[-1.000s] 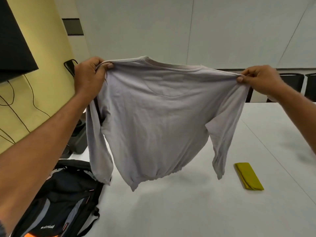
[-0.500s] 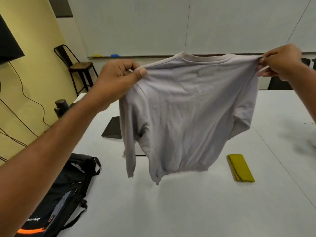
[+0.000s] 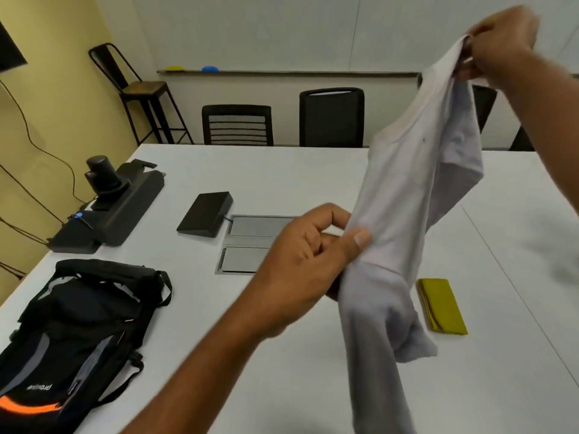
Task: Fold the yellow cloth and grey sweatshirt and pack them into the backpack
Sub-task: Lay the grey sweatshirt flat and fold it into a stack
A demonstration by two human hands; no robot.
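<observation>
Head view: the left hand (image 3: 308,261) pinches the soft grey cotton sweatshirt (image 3: 407,214) mid-body, and the right hand (image 3: 501,47) grips its top, above the white table's right side. The folded yellow cloth (image 3: 441,306) lies beneath; the black backpack (image 3: 78,324) sits at the left edge. Sweatshirt folding seems underway; next, probably lay it flat.

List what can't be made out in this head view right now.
- Sweatshirt: its lower end runs off the bottom edge.
- Right hand: motion-blurred, so its hold on the sweatshirt is unclear.
- Backpack: cut by the left and bottom edges; whether it is open cannot be told.
- Yellow cloth: near corner hidden behind the sweatshirt.
- Left hand: fingertips buried in sweatshirt fabric.
</observation>
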